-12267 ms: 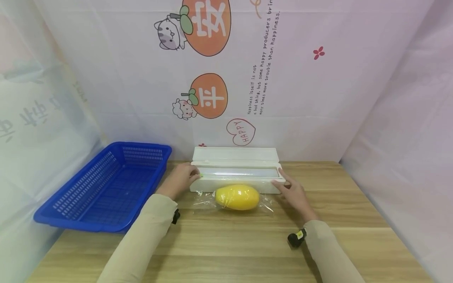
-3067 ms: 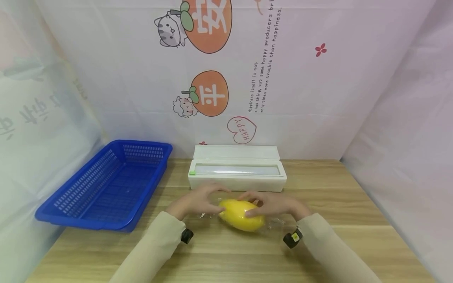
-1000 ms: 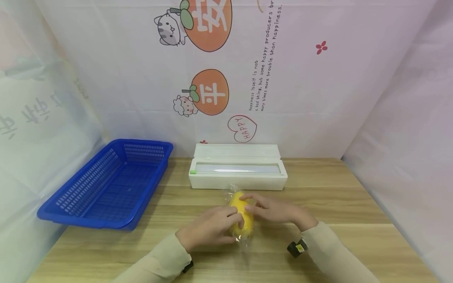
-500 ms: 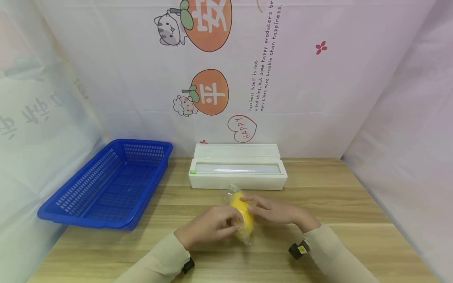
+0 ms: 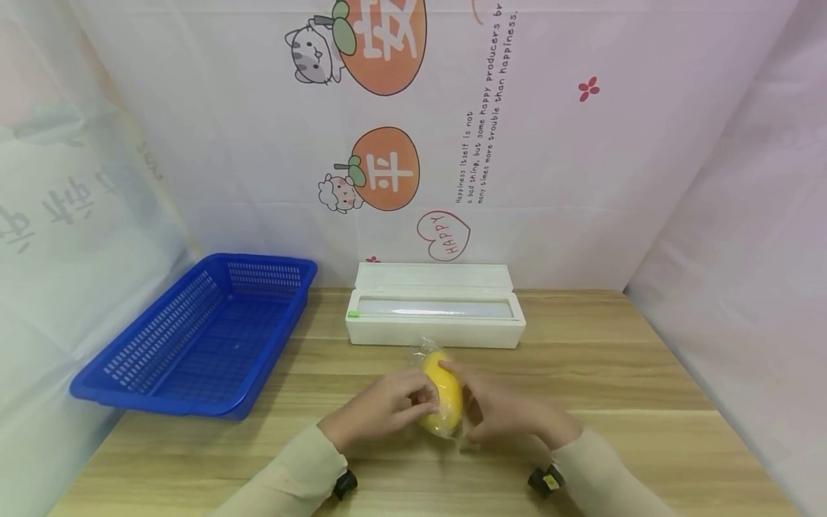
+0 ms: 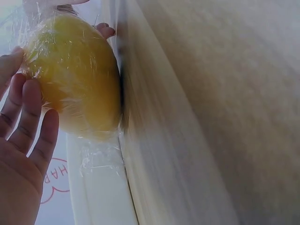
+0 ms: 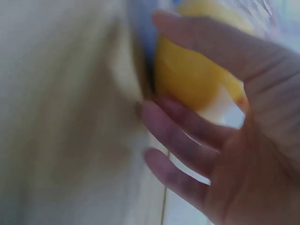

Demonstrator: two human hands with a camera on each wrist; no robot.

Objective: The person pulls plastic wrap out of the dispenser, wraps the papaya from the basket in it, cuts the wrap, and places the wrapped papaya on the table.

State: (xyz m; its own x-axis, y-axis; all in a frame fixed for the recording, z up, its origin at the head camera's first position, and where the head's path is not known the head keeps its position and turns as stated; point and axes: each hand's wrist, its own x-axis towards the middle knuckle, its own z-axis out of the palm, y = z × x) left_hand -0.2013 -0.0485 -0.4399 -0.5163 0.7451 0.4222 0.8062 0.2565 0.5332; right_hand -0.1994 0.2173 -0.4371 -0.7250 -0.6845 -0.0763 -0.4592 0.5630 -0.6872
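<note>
A yellow oval fruit (image 5: 446, 393), mango-like, lies on the table with clear plastic wrap (image 6: 101, 161) around it, its loose end sticking out at the far side. My left hand (image 5: 385, 407) is at the fruit's left, thumb and forefinger pinching the wrap near its close end; the other fingers (image 6: 29, 112) are bent beside the fruit. To the right, my right hand (image 5: 500, 409) has its thumb and fingers spread around that side of the fruit. In the right wrist view the right hand (image 7: 253, 136) is blurred, with loosely bent fingers and nothing gripped.
Behind the fruit stands a long white wrap dispenser (image 5: 436, 332), lid raised, with a green slider (image 5: 353, 314) at its left end. A blue plastic basket (image 5: 194, 345) sits at the left of the wooden table (image 5: 620, 445). Printed cloth hangs behind.
The hands left the dispenser for the fruit, which was turned from crosswise to lengthwise. The near wrap end has been folded up. In the last half second the right hand moved nearer me.
</note>
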